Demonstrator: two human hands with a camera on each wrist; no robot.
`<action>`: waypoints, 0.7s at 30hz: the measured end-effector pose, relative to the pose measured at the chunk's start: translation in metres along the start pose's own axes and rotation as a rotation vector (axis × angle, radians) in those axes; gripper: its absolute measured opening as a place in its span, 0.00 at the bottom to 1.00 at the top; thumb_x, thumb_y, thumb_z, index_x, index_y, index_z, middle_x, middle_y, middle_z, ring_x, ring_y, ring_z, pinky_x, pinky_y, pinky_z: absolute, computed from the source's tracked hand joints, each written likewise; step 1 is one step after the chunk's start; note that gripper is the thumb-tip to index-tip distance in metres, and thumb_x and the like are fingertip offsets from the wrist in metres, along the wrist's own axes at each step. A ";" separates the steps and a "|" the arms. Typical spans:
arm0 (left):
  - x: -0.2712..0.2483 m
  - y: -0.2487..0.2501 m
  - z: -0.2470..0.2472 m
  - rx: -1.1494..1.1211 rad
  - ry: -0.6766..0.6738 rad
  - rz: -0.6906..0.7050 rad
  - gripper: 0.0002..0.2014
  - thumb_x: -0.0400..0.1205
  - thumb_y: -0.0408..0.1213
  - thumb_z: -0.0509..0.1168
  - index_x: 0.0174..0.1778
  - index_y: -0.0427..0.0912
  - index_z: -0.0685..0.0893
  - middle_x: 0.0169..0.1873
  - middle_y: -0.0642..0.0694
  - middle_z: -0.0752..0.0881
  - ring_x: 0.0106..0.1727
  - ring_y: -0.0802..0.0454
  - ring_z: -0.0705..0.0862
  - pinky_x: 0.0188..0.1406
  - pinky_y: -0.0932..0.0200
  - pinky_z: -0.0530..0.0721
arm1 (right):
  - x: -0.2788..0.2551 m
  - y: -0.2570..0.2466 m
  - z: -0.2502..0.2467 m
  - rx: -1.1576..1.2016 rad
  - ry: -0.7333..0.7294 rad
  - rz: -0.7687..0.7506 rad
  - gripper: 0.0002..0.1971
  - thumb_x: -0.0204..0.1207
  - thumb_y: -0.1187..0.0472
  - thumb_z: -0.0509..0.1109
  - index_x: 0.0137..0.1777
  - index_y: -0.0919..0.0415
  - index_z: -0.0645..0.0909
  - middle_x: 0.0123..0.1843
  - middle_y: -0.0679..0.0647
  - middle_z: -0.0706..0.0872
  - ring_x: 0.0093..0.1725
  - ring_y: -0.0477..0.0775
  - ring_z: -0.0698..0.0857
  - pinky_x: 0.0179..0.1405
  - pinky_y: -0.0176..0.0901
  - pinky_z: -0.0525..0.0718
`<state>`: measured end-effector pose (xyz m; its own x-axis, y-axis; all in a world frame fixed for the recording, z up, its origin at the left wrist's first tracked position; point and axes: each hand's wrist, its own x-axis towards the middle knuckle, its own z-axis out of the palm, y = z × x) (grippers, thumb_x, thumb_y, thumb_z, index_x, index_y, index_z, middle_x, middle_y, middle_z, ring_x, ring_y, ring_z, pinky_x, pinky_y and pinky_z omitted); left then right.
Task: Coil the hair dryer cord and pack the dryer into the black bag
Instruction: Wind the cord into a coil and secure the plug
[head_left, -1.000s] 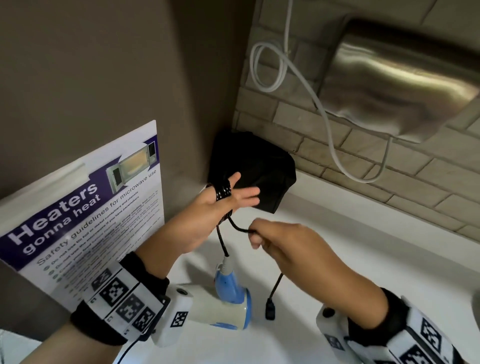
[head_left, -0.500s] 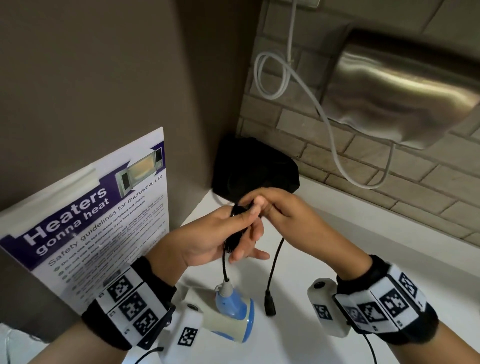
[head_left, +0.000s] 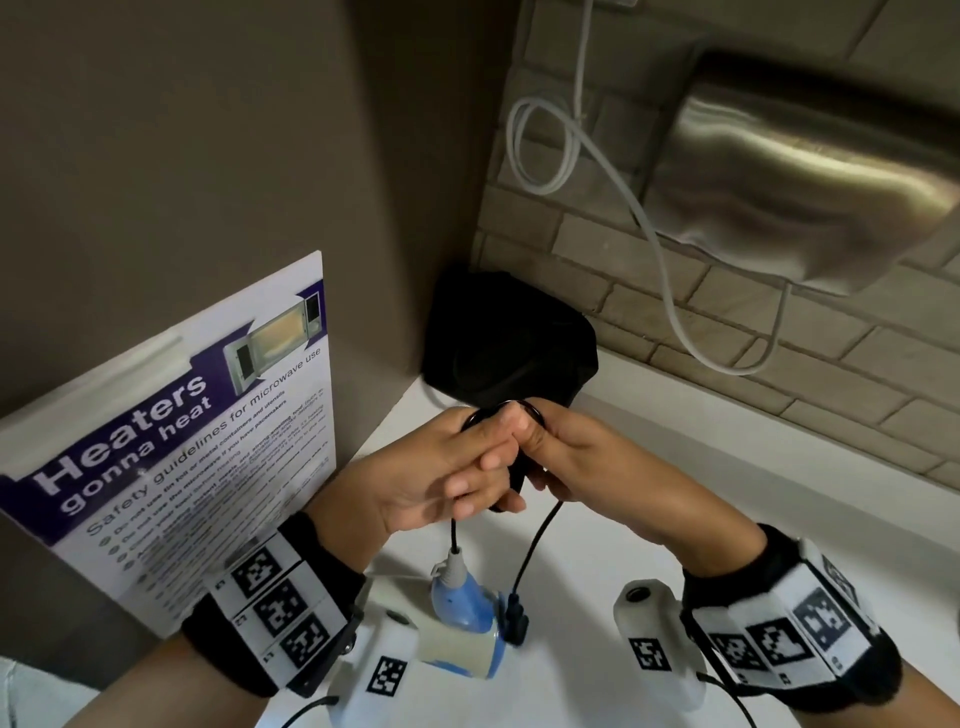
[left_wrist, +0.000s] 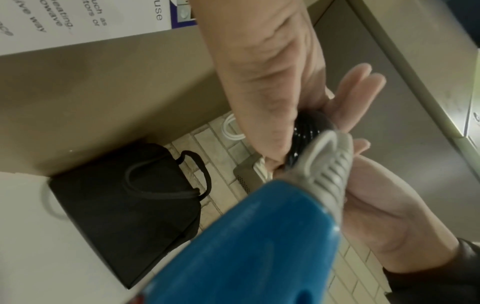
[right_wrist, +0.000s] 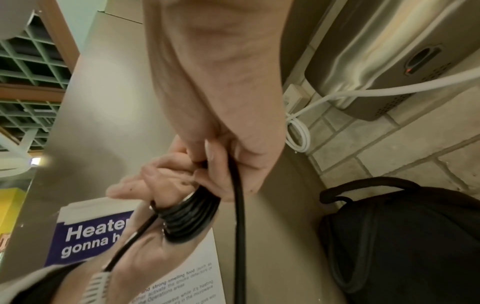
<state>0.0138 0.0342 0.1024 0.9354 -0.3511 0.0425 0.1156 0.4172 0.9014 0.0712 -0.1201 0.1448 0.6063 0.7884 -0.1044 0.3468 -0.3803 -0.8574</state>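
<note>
The blue and white hair dryer (head_left: 462, 631) hangs below my hands by its black cord (head_left: 535, 545). Most of the cord is wound in a tight coil (right_wrist: 191, 218) round the fingers of my left hand (head_left: 493, 454), which holds it just in front of the black bag (head_left: 509, 343). My right hand (head_left: 530, 436) pinches the free cord (right_wrist: 239, 216) against the coil. The plug (head_left: 517, 621) dangles beside the dryer's handle. In the left wrist view, the grey strain relief (left_wrist: 327, 160) rises from the blue handle (left_wrist: 246, 246) to the coil (left_wrist: 309, 129).
The bag (left_wrist: 130, 201) sits in the corner of a white counter (head_left: 701, 483). A microwave safety poster (head_left: 171, 447) leans at the left. A steel hand dryer (head_left: 810, 171) with a looped white cable (head_left: 550, 150) is mounted on the brick wall above.
My right hand came up from below the left hand and laid the cord onto the coil. The loose tail has shortened and the plug now hangs nearer the dryer.
</note>
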 end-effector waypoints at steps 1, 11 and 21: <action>0.000 0.000 0.000 0.000 -0.006 0.005 0.22 0.69 0.63 0.67 0.21 0.50 0.75 0.07 0.57 0.69 0.11 0.62 0.71 0.40 0.63 0.84 | 0.000 -0.001 0.000 -0.020 0.010 -0.002 0.18 0.75 0.40 0.55 0.43 0.53 0.78 0.32 0.48 0.77 0.30 0.40 0.75 0.30 0.35 0.73; -0.002 -0.008 -0.005 -0.051 -0.054 0.059 0.21 0.68 0.66 0.66 0.26 0.50 0.78 0.10 0.58 0.72 0.20 0.60 0.79 0.46 0.61 0.84 | 0.002 0.004 0.001 0.008 -0.008 0.004 0.27 0.77 0.41 0.57 0.48 0.68 0.81 0.34 0.56 0.82 0.27 0.40 0.74 0.29 0.33 0.71; 0.010 -0.007 0.007 0.012 0.399 0.064 0.21 0.74 0.58 0.59 0.27 0.44 0.72 0.12 0.54 0.64 0.19 0.55 0.66 0.27 0.64 0.75 | -0.002 0.005 -0.004 0.344 -0.017 0.065 0.17 0.77 0.45 0.59 0.38 0.58 0.78 0.32 0.48 0.80 0.24 0.42 0.66 0.24 0.29 0.67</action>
<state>0.0205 0.0221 0.0992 0.9971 0.0297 -0.0697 0.0510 0.4174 0.9073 0.0742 -0.1256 0.1428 0.6065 0.7767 -0.1701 0.0448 -0.2470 -0.9680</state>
